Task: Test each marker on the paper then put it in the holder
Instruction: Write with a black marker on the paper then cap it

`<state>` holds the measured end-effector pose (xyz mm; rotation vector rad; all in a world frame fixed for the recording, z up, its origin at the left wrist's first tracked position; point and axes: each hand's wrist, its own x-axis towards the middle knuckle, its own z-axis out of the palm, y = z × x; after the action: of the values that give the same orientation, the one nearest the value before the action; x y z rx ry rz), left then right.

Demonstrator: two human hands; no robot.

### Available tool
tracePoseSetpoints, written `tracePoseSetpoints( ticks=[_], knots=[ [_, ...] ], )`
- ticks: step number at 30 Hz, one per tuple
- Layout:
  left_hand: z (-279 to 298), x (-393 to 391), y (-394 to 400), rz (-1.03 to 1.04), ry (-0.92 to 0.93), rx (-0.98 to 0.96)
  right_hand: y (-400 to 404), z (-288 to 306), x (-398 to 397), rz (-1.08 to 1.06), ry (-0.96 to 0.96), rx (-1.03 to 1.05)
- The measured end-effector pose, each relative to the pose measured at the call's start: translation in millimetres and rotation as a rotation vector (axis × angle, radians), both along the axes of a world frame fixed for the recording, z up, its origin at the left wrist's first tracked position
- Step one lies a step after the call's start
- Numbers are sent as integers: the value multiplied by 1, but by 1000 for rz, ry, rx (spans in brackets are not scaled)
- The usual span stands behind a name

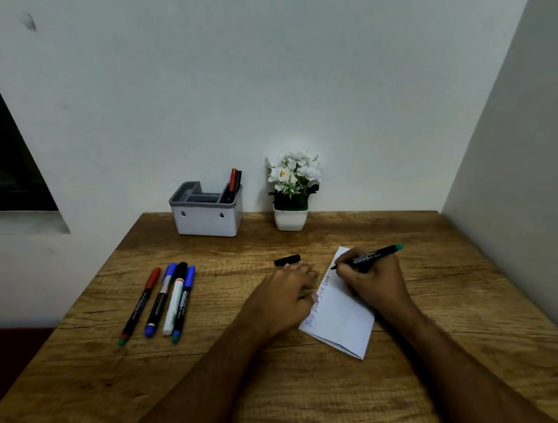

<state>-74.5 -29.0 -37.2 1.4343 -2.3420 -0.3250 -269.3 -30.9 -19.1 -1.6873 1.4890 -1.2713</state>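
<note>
My right hand [372, 279] grips an uncapped black marker [368, 256] with a green end, its tip touching the top of the white folded paper [342, 321]. Several scribbles run along the paper's left edge. My left hand [287, 291] lies flat, fingers pressing the paper's left side. A black cap [287, 260] lies on the table just beyond my left hand. Several capped markers [163, 302] lie side by side at the left. The white and grey holder [207, 215] stands at the back with two markers [234, 183] upright in its right compartment.
A small white pot of white flowers [291, 192] stands right of the holder against the wall. The wooden table [220, 389] ends at a wall on the right and at its left edge beside the lying markers.
</note>
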Motion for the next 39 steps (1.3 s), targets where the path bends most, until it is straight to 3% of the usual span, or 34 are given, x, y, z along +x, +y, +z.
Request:
tracePoseSetpoints(
  ticks=[6, 11, 22, 27, 29, 32, 36, 39],
  knots=[
    [13, 0, 4, 49, 158, -20, 3, 6, 3, 20, -22, 1],
    [31, 0, -11, 150, 147, -152, 3, 17, 5, 47, -60, 2],
    [32, -10, -24, 252, -244, -111, -1, 18, 4, 108, -105, 14],
    [44, -9, -19, 292, -228, -184, 1, 17, 7, 132, -144, -2],
    [46, -7, -21, 364, -43, -214, 1, 17, 9, 142, -131, -32],
    [51, -6, -23, 545, 471, -140, 7, 21, 15, 136, -130, -95],
    [59, -10, -20, 650, 1381, 426, 16, 25, 21, 217, -151, -194],
    [61, -13, -14, 622, 1615, 618, 18, 27, 24, 237, -178, -184]
  ],
)
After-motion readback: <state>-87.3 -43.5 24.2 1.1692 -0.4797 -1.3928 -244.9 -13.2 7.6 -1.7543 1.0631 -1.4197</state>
